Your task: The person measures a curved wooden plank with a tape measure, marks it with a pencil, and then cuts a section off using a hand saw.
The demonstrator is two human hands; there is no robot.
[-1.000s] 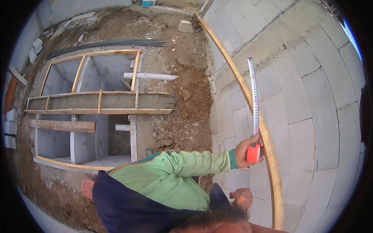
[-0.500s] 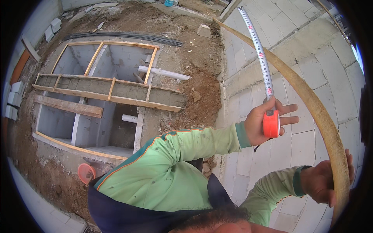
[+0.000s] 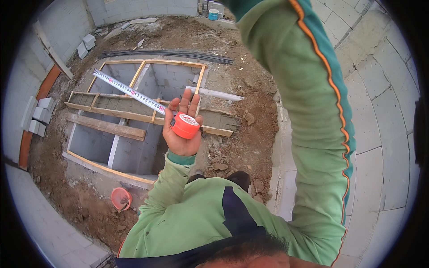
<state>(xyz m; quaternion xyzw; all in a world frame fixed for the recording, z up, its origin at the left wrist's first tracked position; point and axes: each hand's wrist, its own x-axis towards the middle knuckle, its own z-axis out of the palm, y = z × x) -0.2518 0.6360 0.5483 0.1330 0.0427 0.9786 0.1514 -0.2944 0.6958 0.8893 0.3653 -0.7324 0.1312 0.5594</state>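
My left hand (image 3: 182, 142), palm up, holds a round orange tape measure (image 3: 186, 126) against the palm, thumb beside it, while the other fingers stretch out past it. From the case a length of white blade (image 3: 129, 91) reaches out to the upper left, over the timber-framed pit. My right arm (image 3: 304, 102), in a green sleeve with an orange stripe, is raised across the right side. It leaves the picture at the top, so the right hand is out of sight.
Below lies a block-walled pit with a timber frame (image 3: 111, 167) and a wet concrete beam (image 3: 178, 106) across it. A plank (image 3: 105, 126), a white pipe (image 3: 219, 94) and steel bars (image 3: 165, 54) lie about. An orange bucket (image 3: 120, 198) stands near left; a block wall (image 3: 380, 134) rises right.
My left hand has swung left with the tape measure, from the block wall to above the pit. My right hand has gone up out of view, and the long curved wooden strip beside it no longer shows.
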